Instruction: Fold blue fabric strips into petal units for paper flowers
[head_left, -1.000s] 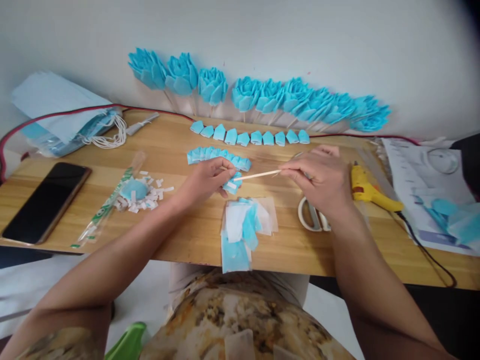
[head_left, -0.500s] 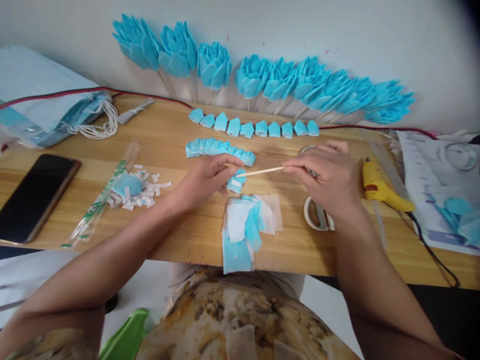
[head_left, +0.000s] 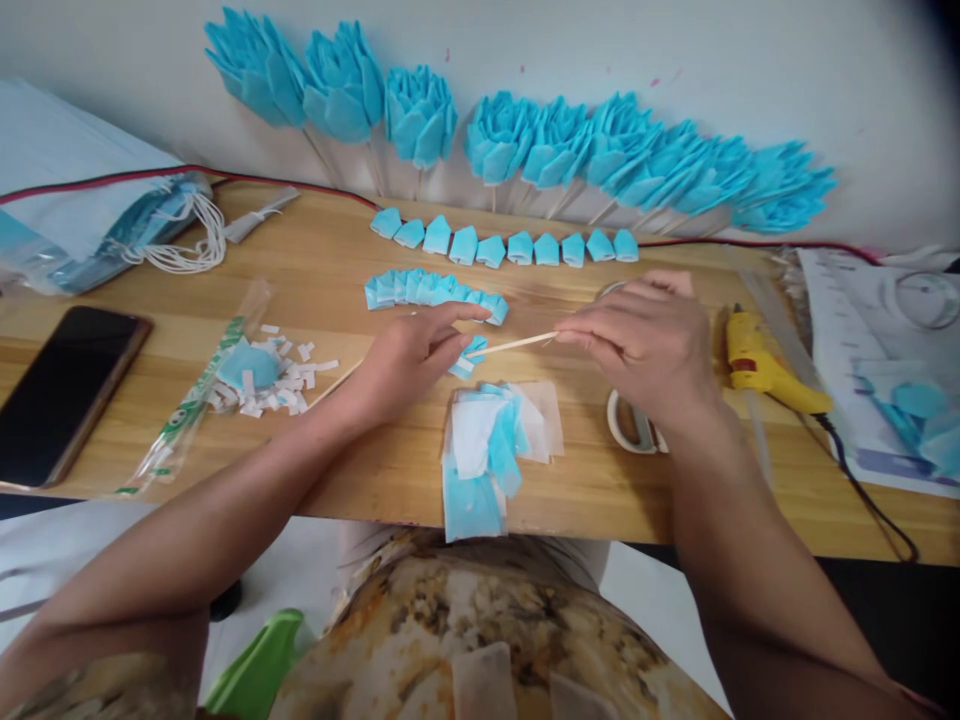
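My right hand [head_left: 637,335] pinches a thin pale stick [head_left: 521,343] between thumb and fingertips. The stick's far tip touches a small folded blue fabric piece [head_left: 469,358] bearing a white strip. That piece sits at the thumb of my left hand [head_left: 420,355], whose index finger stretches above it; the other fingers are hidden beneath. Just beyond lies a tight row of folded blue pieces [head_left: 427,290]. Nearer my body is a loose pile of blue and white fabric cuttings [head_left: 480,450].
Blue fabric flowers [head_left: 499,140] on sticks lean along the wall behind spaced folded pieces [head_left: 463,245]. A phone [head_left: 67,390] and white paper bits [head_left: 289,385] lie left. Rightward are a white ring-shaped object [head_left: 630,425], partly hidden, and a yellow glue gun [head_left: 769,365].
The view has shifted slightly. My left index finger has straightened over the blue piece, and the stick's tip stays on that piece. Another thin stick now shows beside my left forearm.
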